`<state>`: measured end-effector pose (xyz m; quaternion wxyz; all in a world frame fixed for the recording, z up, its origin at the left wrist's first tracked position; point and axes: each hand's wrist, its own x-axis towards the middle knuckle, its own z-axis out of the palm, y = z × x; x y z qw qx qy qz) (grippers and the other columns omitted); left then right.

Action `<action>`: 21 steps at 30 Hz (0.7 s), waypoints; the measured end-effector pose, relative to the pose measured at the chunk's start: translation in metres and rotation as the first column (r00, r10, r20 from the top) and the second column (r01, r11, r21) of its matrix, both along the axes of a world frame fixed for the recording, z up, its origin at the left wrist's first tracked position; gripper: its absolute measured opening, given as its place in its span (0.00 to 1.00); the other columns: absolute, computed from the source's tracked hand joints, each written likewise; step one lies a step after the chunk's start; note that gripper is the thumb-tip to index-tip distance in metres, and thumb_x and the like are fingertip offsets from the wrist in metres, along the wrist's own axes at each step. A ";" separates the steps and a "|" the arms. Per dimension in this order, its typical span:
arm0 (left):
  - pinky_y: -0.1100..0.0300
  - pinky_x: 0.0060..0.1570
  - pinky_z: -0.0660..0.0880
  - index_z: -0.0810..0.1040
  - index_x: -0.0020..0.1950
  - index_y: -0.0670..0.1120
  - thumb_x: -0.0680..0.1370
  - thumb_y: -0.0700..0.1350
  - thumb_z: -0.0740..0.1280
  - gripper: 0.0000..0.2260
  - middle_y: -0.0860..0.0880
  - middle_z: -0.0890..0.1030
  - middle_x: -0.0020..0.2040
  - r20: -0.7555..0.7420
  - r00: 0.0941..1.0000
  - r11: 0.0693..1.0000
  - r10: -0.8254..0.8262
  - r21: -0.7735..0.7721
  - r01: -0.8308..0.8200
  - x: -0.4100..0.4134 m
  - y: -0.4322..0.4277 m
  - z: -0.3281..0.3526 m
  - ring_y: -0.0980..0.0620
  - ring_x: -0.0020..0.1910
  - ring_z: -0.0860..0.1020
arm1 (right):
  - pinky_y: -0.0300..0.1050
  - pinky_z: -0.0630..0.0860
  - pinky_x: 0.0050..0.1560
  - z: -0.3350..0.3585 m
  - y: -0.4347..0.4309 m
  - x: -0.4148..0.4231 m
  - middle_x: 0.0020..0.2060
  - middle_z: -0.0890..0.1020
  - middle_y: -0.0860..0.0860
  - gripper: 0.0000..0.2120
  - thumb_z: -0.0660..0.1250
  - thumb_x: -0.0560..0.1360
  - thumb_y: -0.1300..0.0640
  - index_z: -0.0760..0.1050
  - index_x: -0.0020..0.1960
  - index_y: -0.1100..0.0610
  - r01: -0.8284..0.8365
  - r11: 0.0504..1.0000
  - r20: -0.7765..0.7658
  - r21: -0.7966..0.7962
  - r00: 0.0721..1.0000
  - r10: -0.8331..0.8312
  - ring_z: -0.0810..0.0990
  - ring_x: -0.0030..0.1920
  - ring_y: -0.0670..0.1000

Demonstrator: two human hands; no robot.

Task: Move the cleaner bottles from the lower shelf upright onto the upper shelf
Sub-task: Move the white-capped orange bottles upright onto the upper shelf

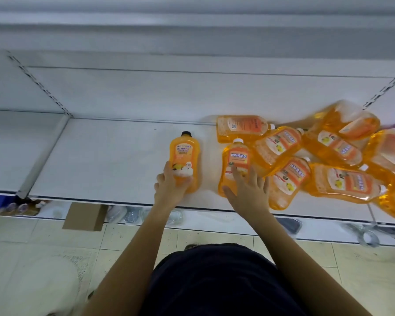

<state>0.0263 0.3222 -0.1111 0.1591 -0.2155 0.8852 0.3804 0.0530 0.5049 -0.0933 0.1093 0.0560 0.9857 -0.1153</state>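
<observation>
The left hand point(172, 187) wrapped its fingers and thumb round the base of a black-capped bottle point(184, 156), whose cap pointed away from the person. Whether it stood or lay flat was hard to judge from above. Just beside it, the right hand point(249, 190) spread its straight fingers over the lower half of a white-capped bottle point(235, 159), holding nothing. Both bottles sat near the front edge of the white shelf point(100, 156). A heap of orange bottles point(328, 153) lay tumbled to the right, touching the white-capped one. A cardboard box point(83, 215) showed underneath.
</observation>
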 end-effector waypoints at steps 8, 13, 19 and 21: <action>0.47 0.60 0.66 0.57 0.72 0.46 0.73 0.62 0.65 0.35 0.43 0.69 0.66 -0.034 0.996 0.996 0.087 -0.015 -0.088 0.004 -0.018 -0.007 0.42 0.65 0.66 | 0.54 0.70 0.60 0.001 -0.023 0.008 0.71 0.57 0.57 0.27 0.60 0.76 0.46 0.57 0.72 0.50 0.111 0.966 0.001 -0.235 0.994 -0.114 0.62 0.67 0.63; 0.45 0.59 0.73 0.65 0.69 0.44 0.71 0.63 0.66 0.33 0.44 0.73 0.63 0.043 0.997 0.993 0.062 0.101 -0.066 -0.016 -0.027 -0.006 0.43 0.60 0.73 | 0.57 0.70 0.58 -0.004 -0.027 0.007 0.67 0.63 0.59 0.39 0.63 0.74 0.43 0.45 0.75 0.54 0.419 0.801 0.165 -0.428 0.907 -0.387 0.67 0.64 0.63; 0.46 0.61 0.72 0.72 0.65 0.47 0.66 0.58 0.74 0.31 0.44 0.74 0.63 0.187 0.982 0.960 0.039 0.264 -0.088 -0.018 -0.051 -0.006 0.44 0.60 0.74 | 0.55 0.65 0.63 -0.008 -0.032 0.011 0.63 0.66 0.59 0.42 0.69 0.68 0.46 0.49 0.71 0.58 0.527 0.755 0.309 -0.390 0.848 -0.431 0.65 0.63 0.60; 0.46 0.61 0.72 0.73 0.64 0.46 0.69 0.57 0.72 0.28 0.43 0.74 0.62 0.191 0.981 0.959 0.031 0.272 -0.083 -0.022 -0.054 -0.003 0.44 0.59 0.74 | 0.53 0.69 0.60 -0.009 -0.034 0.014 0.59 0.67 0.56 0.37 0.69 0.67 0.46 0.55 0.68 0.58 0.605 0.671 0.375 -0.428 0.795 -0.477 0.66 0.58 0.55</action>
